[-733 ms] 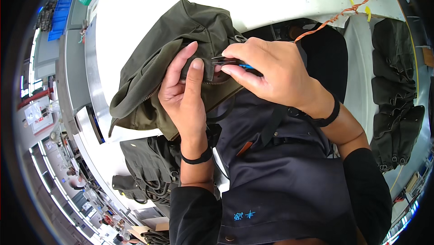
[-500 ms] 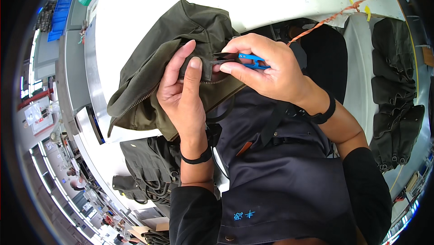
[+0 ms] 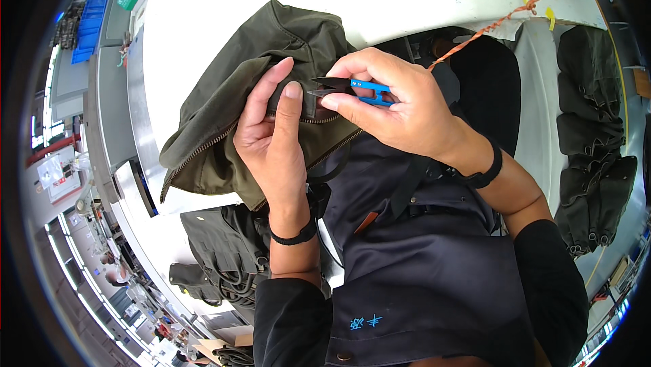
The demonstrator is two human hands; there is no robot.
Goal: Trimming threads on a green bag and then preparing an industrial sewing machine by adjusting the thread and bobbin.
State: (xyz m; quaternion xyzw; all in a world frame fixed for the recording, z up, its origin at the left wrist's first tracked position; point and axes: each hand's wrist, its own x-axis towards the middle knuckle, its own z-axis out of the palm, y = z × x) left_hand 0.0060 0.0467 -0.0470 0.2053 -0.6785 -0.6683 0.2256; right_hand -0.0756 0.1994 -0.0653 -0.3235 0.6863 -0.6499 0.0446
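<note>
An olive-green zippered bag (image 3: 237, 69) lies partly on the white table, its brass zipper (image 3: 196, 158) running open along the near side. My left hand (image 3: 274, 136) grips a fold of the bag's fabric, thumb and index finger pressing close to a seam near the opening. In my right hand (image 3: 400, 96) is a pair of blue thread snips (image 3: 369, 90). Their dark blades are parted and point left, over the fabric beside my left thumb. What my lower left fingers do inside the bag is hidden.
The white table (image 3: 420, 1) spreads beyond the bag. Dark bags with straps (image 3: 227, 252) are piled at lower left. More dark green pieces with metal rings (image 3: 590, 143) hang at the right. An orange twisted cord (image 3: 498, 27) runs from upper right towards my right hand.
The snips and my right hand have shifted slightly left, bringing the blades closer to my left thumb. My left hand and the bag have hardly moved.
</note>
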